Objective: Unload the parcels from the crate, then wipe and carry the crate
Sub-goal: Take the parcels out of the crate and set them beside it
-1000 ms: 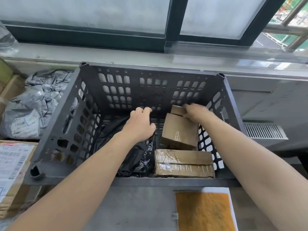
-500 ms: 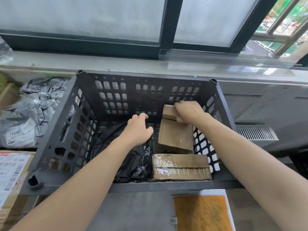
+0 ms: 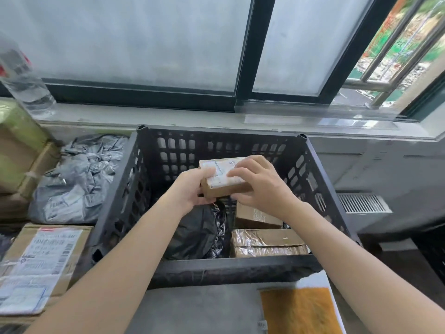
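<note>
Left hand (image 3: pixel 192 189) and right hand (image 3: pixel 260 186) both gripping small labelled box (image 3: pixel 222 178), frame centre, above dark crate (image 3: pixel 320 189), black bag (image 3: pixel 192 233) below

matt plastic crate (image 3: pixel 320 169), glossy tape — cardboard box (image 3: pixel 268 242), crinkled black bag (image 3: pixel 192 232)

One wide-angle camera, worn on the head, is looking forward and down along the person's forearms. It is facing a window (image 3: pixel 144 39) and its sill (image 3: pixel 168 116), and is sitting close above a crate (image 3: pixel 224 271) that is filling the middle. The left hand (image 3: pixel 190 189) and right hand (image 3: pixel 260 186) are holding a small box (image 3: pixel 224 182) near frame centre.
</note>
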`<state>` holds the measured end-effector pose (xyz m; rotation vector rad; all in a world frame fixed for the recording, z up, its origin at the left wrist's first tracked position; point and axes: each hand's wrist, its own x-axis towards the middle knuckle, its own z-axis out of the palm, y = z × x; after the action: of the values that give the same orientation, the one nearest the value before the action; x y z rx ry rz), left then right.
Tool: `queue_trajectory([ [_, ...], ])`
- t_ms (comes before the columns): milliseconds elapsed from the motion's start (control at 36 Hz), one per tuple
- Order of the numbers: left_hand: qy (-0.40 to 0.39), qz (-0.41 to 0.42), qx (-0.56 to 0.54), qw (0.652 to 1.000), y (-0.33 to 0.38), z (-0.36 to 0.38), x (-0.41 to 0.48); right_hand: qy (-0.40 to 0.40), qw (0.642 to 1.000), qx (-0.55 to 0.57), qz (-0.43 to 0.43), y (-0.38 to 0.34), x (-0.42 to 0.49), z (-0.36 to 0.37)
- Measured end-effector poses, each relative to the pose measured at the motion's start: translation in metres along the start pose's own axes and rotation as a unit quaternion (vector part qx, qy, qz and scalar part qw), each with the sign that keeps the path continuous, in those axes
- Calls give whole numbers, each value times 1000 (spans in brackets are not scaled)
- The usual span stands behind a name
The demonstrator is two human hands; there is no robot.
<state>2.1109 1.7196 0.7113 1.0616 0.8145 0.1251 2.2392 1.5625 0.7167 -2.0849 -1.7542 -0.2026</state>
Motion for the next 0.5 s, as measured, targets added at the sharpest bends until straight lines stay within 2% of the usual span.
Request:
queue_trajectory([
  [83,-8,64,10,998,0,-10,-10,2,979,127,157,-11,1,-1],
  [139,-12,87,5,996,-1,-15,-17,3,950,183,253,-17,5,-1],
  [222,-5,115,-8,993,-4,-21,-21,-23,889,304,341,-21,11,-1],
  [306,-11,132,-23,991,-5,-24,-23,-38,816,429,386,-26,11,3],
  [389,-14,156,-28,987,-6,-28,-24,6,764,507,398,-30,11,8],
  [444,-10,163,-24,986,-7,-30,-24,20,748,533,395,-29,10,10],
  [500,4,172,-17,985,-8,-31,-25,3,756,531,384,-26,9,12],
])
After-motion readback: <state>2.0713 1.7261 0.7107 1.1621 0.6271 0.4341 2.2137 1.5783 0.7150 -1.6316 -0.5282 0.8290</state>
